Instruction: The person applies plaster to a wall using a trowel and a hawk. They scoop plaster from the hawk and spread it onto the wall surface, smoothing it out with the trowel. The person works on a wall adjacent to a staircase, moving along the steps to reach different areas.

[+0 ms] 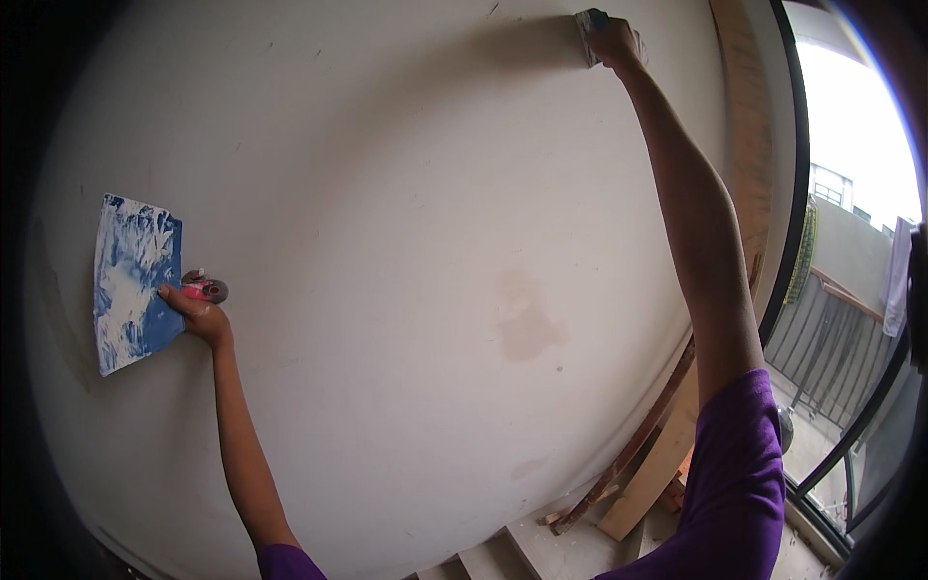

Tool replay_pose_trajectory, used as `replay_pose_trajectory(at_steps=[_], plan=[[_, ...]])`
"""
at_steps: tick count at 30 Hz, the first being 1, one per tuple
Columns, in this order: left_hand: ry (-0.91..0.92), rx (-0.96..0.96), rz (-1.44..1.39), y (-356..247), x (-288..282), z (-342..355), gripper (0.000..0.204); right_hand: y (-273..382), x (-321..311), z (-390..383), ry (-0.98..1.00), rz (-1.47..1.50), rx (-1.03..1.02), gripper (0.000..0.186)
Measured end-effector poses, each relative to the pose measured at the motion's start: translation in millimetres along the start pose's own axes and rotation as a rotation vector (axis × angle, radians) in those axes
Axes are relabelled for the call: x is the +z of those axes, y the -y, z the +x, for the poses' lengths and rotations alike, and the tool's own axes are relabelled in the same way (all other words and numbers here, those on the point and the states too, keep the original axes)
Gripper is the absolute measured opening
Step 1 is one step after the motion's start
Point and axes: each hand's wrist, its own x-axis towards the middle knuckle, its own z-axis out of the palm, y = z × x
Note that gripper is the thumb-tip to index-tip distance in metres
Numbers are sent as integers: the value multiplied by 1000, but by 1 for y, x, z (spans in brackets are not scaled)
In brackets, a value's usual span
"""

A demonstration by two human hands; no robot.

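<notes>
My left hand (pixel 205 319) is closed around a wide blue putty knife (pixel 145 324), its thumb lying on the blade. White putty is smeared thickly over that blade, and a red and grey handle end (pixel 205 288) pokes out beside the hand. High up at the right, my right hand (pixel 619 43) grips a smaller scraper (pixel 586 39), pressed against or close to the white wall (pixel 387 251). The fingers cover most of this tool. A beige, damp-looking patch (pixel 530 329) and several small dark marks show on the wall.
Wooden planks (pixel 657 454) lean at the lower right, near steps (pixel 493 559) at the foot of the wall. A tall wooden board (pixel 744 135) stands along the right edge. Past it, a dark-framed opening (pixel 800 174) shows a balcony with a railing (pixel 841 338) and hanging cloth.
</notes>
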Motion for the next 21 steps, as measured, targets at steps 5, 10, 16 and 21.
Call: replay_pose_trajectory(at_steps=[5,10,16,21], plan=[[-21,39,61,-8,5,-8,52,57,-2,-38,-65,-93,-181,37],[-42,16,53,-14,9,-9,57,92,-4,-63,-92,80,-312,33],[-29,16,89,-20,10,-10,56,124,-12,-103,43,149,-410,33],[-29,142,94,-20,7,-5,57,89,-6,-129,8,19,-791,26]])
